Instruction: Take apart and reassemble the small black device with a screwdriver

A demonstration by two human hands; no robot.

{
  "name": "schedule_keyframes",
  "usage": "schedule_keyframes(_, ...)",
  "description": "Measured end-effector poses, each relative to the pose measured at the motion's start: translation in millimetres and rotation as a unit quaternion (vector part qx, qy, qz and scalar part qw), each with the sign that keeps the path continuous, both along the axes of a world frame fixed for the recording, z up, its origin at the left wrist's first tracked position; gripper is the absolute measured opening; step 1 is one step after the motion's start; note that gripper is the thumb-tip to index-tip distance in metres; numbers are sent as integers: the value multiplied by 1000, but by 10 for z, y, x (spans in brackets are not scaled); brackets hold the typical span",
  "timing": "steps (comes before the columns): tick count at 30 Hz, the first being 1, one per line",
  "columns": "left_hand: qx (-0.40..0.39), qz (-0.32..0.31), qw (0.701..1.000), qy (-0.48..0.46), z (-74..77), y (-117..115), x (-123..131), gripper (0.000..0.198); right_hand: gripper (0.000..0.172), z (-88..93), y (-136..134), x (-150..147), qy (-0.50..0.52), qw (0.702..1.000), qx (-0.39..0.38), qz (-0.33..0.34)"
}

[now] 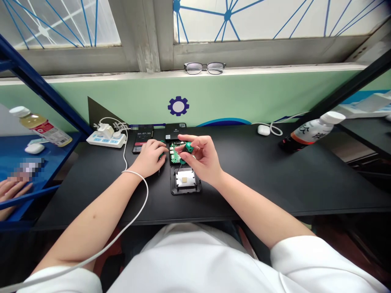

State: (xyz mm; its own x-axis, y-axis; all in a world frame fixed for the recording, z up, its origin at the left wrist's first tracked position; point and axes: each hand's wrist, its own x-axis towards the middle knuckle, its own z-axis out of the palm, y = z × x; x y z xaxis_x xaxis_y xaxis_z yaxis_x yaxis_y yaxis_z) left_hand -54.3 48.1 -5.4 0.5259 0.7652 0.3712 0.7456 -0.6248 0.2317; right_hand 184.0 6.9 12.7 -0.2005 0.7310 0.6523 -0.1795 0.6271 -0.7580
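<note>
An opened black device (185, 188) lies on the black table (275, 179), showing a green circuit board (174, 153) and a white inner plate with a tan square. My right hand (201, 156) is closed in a pinch on a green-handled screwdriver (190, 147), whose tip points down at the board. My left hand (149, 156) rests curled on the table against the device's left edge, fingers bent and touching the board's side; something thin sticks out under it, too small to name.
A phone showing a timer (143, 140) and a white power strip (106, 137) sit at the left rear, with a white cable (139, 203) crossing my left arm. Bottles (308, 134) (39, 126) lie at both sides. Glasses (204, 67) rest on the sill. Another person's hand (12, 191) shows at far left.
</note>
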Motion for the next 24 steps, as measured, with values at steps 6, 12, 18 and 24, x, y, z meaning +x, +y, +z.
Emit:
schedule_keyframes(6,-29,35,998,52,-42,7,-4,25,25,12,18,32,-22,989,137,-60)
schedule_keyframes(12,-36,63,995,66,-77,17,1,36,26,78,-2,80,-62,977,166,-117)
schedule_keyframes(18,-30,66,994,82,-126,21,0,40,31,51,-4,80,-45,983,138,-114)
schedule_keyframes(24,-2,71,994,88,-104,14,-7,36,17,5,-1,46,-17,990,102,-93)
